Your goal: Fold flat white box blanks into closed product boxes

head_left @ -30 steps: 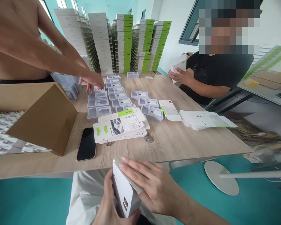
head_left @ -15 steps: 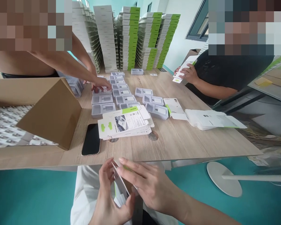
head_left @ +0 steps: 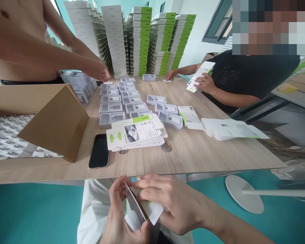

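Observation:
Just below the table's front edge, over the lap, my left hand (head_left: 124, 217) grips a white-and-green cardboard box (head_left: 136, 208) around its sides, thumb on the near face. One end of the box gapes open. My right hand (head_left: 175, 203) is closed on a white flap (head_left: 152, 210) at the box's right side, its fingers bent over the upper edge. What lies inside the box I cannot make out. Straight ahead on the table, a pile of flat printed cartons (head_left: 137, 134) lies beside a dark phone (head_left: 99, 151).
White plastic trays (head_left: 112, 118) stand in rows behind the cartons. More flat cartons (head_left: 223, 128) lie at right. An open brown carton (head_left: 53, 125) fills the left side. Tall box stacks (head_left: 142, 40) rise at the back. Two co-workers (head_left: 249, 78) are at the table, one holding a carton.
My right hand has shifted slightly right, and the white flap now shows under its fingers. The left co-worker's hand drew back from the trays; the right co-worker's hand reached onto the table.

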Motion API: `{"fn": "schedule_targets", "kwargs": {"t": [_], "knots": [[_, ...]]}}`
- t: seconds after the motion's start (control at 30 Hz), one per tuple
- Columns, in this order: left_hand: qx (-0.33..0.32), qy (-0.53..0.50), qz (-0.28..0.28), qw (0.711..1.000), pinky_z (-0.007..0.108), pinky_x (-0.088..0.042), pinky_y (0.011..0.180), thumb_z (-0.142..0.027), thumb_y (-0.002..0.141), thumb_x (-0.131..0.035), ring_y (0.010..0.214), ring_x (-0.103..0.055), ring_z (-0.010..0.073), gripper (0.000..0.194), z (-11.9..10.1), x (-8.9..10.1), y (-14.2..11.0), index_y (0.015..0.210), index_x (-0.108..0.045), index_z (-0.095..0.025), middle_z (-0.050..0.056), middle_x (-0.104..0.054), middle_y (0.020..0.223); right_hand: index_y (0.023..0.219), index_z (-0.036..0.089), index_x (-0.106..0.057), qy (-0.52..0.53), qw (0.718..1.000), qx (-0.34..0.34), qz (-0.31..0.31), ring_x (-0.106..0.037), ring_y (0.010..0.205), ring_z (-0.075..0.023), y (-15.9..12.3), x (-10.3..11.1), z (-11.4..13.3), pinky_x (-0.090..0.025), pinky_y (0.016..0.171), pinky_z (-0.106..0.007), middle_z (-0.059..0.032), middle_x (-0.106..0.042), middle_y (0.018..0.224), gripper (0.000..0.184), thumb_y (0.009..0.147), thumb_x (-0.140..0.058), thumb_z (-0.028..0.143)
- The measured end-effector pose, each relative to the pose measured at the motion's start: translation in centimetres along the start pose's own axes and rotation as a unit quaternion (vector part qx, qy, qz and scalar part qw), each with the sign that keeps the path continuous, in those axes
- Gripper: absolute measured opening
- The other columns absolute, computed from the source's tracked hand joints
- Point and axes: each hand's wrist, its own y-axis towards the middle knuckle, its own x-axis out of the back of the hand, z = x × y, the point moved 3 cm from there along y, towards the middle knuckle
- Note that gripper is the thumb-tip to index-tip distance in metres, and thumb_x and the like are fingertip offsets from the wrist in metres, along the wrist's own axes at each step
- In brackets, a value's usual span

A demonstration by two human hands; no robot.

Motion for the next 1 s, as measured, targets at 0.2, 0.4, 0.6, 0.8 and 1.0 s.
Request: {"fn": "schedule_targets", "kwargs": {"t": [0.2,0.4,0.6,0.8,1.0], "knots": [[-0.03,-0.003,0.017,0.999,0.055,-0.057,0.107,-0.043,0.076,-0.079,0.128,-0.065,0.0361,0.087,1.5,-0.2,0.2,0.148,-0.032,-0.032,0.013,-0.049,0.143,0.134,0.013,-0.072,0.059,0.997,-0.026,0.048,-0.064,0.143,-0.0284,-0.5,0.6,-0.7,-0.058,0.111,-0.046,-0.0165,-0.071,0.148,0.052,0.085,-0.052,0.011],[-0.049,0.005,0.034,0.998,0.054,-0.061,0.101,-0.043,0.078,-0.077,0.122,-0.066,0.0337,0.087,1.3,-0.8,0.4,0.151,-0.031,-0.033,0.013,-0.045,0.144,0.138,0.024,-0.07,0.085,0.988,-0.081,0.097,-0.062,0.145,-0.0291,-1.2,1.1,-1.8,-0.06,0.108,-0.044,-0.0087,-0.059,0.162,0.05,0.088,-0.07,0.023],[-0.05,0.046,0.005,0.998,0.067,-0.053,0.107,-0.036,0.085,-0.062,0.131,-0.057,0.0405,0.085,0.2,-1.8,0.1,0.158,-0.021,-0.024,0.021,-0.041,0.148,0.152,0.02,-0.059,0.05,0.994,-0.096,0.027,-0.063,0.144,-0.0286,-1.9,-1.9,-2.8,-0.061,0.105,-0.04,-0.0138,-0.053,0.167,0.066,0.086,-0.059,0.015],[-0.04,0.067,0.025,0.997,0.072,-0.048,0.112,-0.038,0.086,-0.057,0.14,-0.055,0.0435,0.086,-0.4,-2.1,0.1,0.16,-0.016,-0.022,0.024,-0.04,0.152,0.154,0.011,-0.06,0.096,0.989,-0.103,0.048,-0.053,0.152,-0.0325,-2.7,-1.9,-2.6,-0.055,0.115,-0.046,-0.0175,-0.049,0.169,0.068,0.087,-0.059,0.026],[-0.011,0.063,0.058,0.996,0.07,-0.051,0.109,-0.03,0.08,-0.061,0.13,-0.064,0.0419,0.089,-0.4,-2.3,0.0,0.158,-0.021,-0.023,0.021,-0.051,0.142,0.106,0.02,-0.076,0.148,0.964,-0.217,0.039,-0.047,0.157,-0.0313,-1.6,0.0,-1.3,-0.052,0.109,-0.041,-0.0132,-0.076,0.138,0.032,0.106,-0.048,0.036]]}}
